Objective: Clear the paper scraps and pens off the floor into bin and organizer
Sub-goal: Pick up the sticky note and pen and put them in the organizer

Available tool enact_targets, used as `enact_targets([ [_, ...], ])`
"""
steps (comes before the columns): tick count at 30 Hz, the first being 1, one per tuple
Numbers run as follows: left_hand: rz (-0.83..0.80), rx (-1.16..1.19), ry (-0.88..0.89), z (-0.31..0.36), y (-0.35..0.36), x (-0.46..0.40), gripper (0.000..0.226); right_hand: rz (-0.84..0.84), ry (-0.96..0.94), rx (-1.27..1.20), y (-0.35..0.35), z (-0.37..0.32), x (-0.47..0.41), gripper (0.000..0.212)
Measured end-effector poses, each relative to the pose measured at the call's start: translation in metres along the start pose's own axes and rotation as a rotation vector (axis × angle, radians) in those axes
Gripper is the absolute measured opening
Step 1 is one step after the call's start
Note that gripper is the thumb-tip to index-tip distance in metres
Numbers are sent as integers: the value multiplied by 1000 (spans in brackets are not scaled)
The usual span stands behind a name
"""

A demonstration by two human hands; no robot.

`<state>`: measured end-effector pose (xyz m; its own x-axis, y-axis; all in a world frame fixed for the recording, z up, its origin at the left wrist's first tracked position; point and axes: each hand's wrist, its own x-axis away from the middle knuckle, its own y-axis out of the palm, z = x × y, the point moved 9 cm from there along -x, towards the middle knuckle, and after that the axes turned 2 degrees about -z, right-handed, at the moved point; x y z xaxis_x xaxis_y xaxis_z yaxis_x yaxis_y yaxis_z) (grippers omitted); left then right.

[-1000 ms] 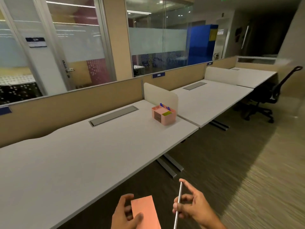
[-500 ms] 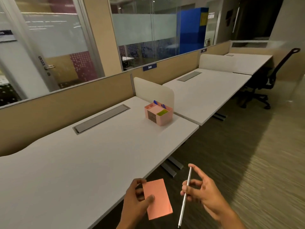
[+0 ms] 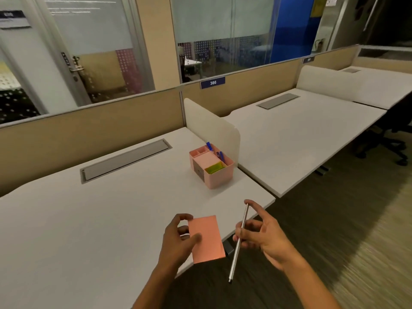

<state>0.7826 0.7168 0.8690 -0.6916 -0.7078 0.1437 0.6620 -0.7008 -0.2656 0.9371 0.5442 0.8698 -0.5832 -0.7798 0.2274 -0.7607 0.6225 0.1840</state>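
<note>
Change noted: over the last second I have closed on the desk [image 3: 89, 219], and the pink organizer [image 3: 211, 167] now sits much nearer, ahead of both hands. I judge this the carry-in before the drop-off; nothing is deposited yet.

Left hand [image 3: 178, 239]: fingers pinched on one pink paper slip [image 3: 207, 238], held flat over the desk's front edge.
Right hand [image 3: 258, 233]: fingers lightly curled round one silver pen [image 3: 238, 241], tip pointing down past the desk edge toward the carpet.

Count:
- Organizers: one, on the desk beside the white divider [image 3: 211, 123].
- Blue pens [image 3: 219, 155] already standing in it: two.
- Yellow-green pad in its front compartment: one.
- Bin: none in view; I judge the slip must go elsewhere.
</note>
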Motion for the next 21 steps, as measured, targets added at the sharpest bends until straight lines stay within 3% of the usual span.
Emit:
enact_targets([
  [21,108,194,-103,23,21,-259,40,28,57,-30,-68,-44,-237,90],
])
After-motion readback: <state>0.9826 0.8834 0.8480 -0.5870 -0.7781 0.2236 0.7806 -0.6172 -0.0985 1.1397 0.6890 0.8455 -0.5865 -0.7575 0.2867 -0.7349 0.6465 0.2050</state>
